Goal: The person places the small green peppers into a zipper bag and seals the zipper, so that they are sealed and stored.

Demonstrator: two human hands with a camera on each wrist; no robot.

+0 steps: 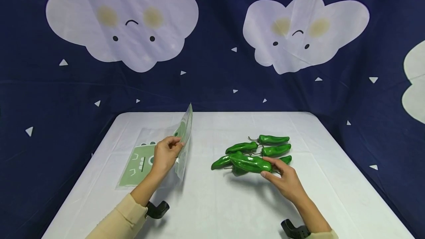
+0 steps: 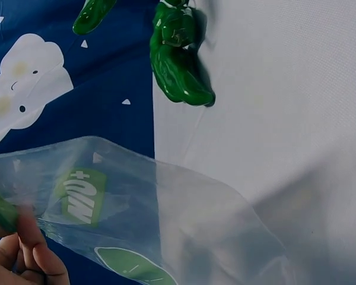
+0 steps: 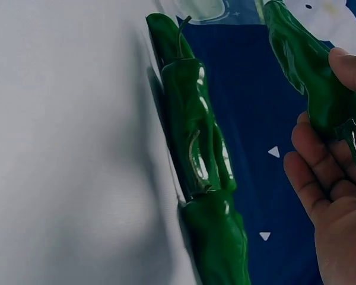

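Note:
On the left, my left hand (image 1: 166, 155) pinches the edge of a clear plastic bag (image 1: 187, 124) with a green print, which stands upright from the table. In the left wrist view the see-through bag (image 2: 184, 219) spreads out from the fingers. My right hand (image 1: 286, 180) holds a shiny green pepper (image 1: 249, 162) between thumb and fingers near its stem end. The right wrist view shows this pepper (image 3: 296, 65) raised apart from the others. Several more green peppers (image 1: 273, 139) lie in a loose group behind and beneath it; one underneath is partly hidden.
A second clear bag (image 1: 131, 169) with a green cartoon face lies flat at the left, partly behind my left forearm. Everything rests on a white-covered table (image 1: 212, 209). A dark blue cloth (image 1: 216, 47) with white clouds hangs behind the table's far edge.

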